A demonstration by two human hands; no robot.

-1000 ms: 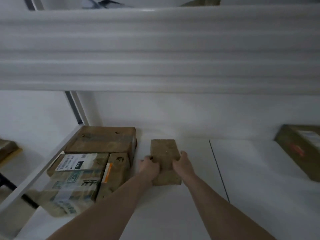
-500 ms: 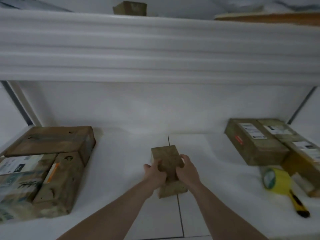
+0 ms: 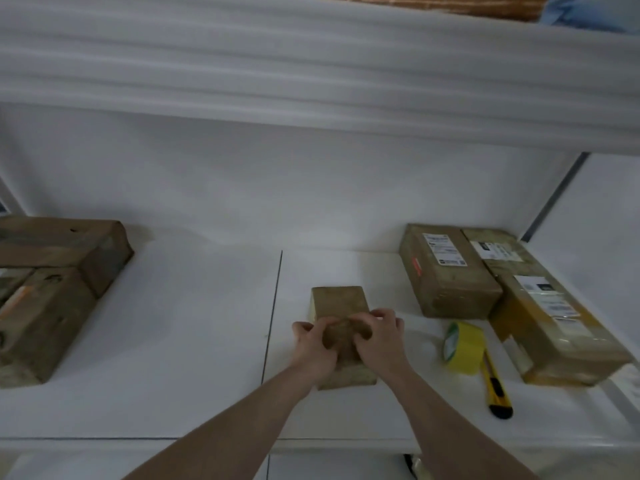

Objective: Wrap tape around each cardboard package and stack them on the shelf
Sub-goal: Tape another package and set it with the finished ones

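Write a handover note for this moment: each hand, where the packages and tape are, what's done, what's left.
Left hand and right hand: both grip the small package, resting on the shelf.
Tape roll and yellow cutter lie to its right, untouched.
Labelled packages sit at far right, more packages at left.
Done: cannot tell which are already taped.
Left: tape the small package, then stack it.

Head camera looks down, close over shelf (image 3: pixel 207 341).
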